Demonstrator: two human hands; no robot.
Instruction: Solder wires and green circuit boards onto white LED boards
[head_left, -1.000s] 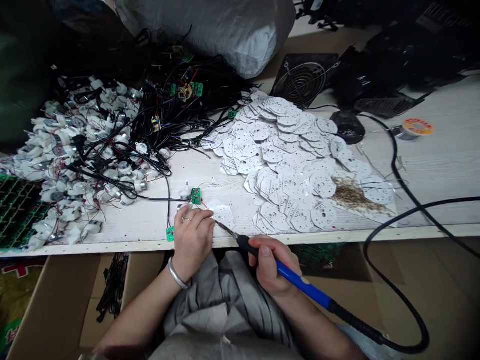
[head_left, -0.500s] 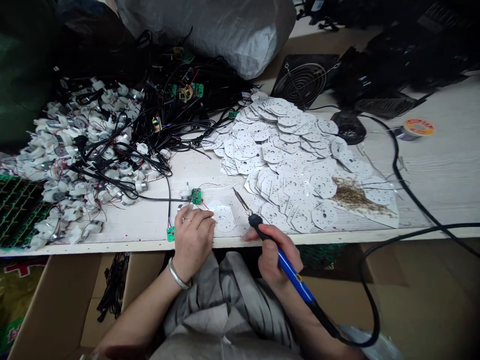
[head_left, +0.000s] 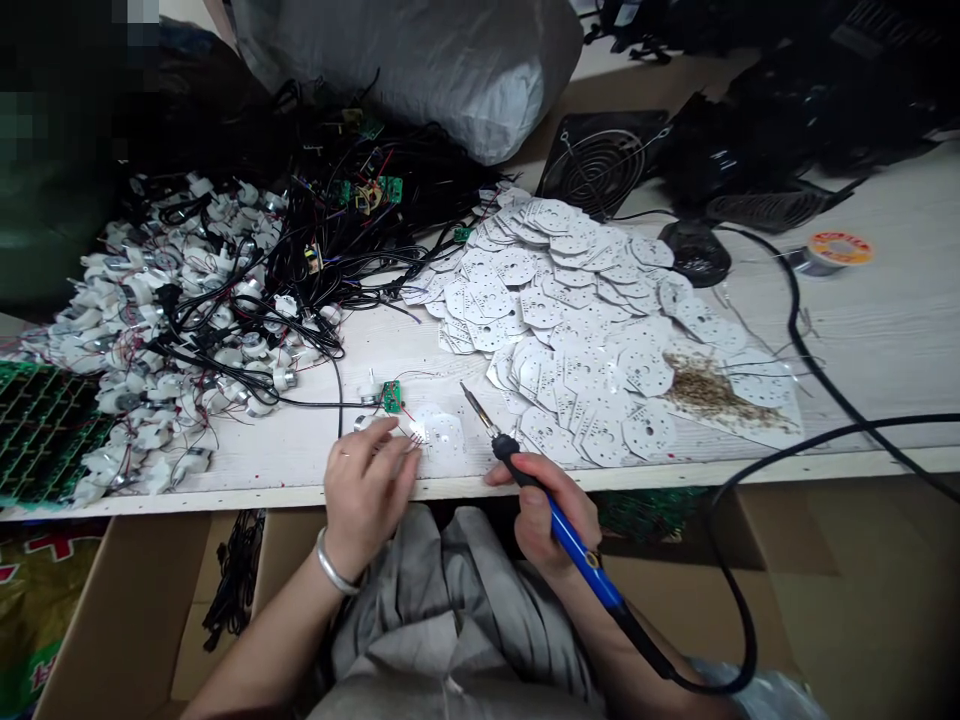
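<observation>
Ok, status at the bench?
Left hand at white circuit disc. Right hand gripping soldering iron, tip off the disc. Green board just beyond.

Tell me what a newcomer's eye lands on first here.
The spread of white perforated round circuit boards fills the middle of the bench. To its left lies a tangle of black cables, with a heap of small white motors further left. At the bench's front edge, the right hand holds a blue-handled soldering iron.

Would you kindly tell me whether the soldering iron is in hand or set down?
In hand: the right hand grips the soldering iron by its blue handle.
</observation>
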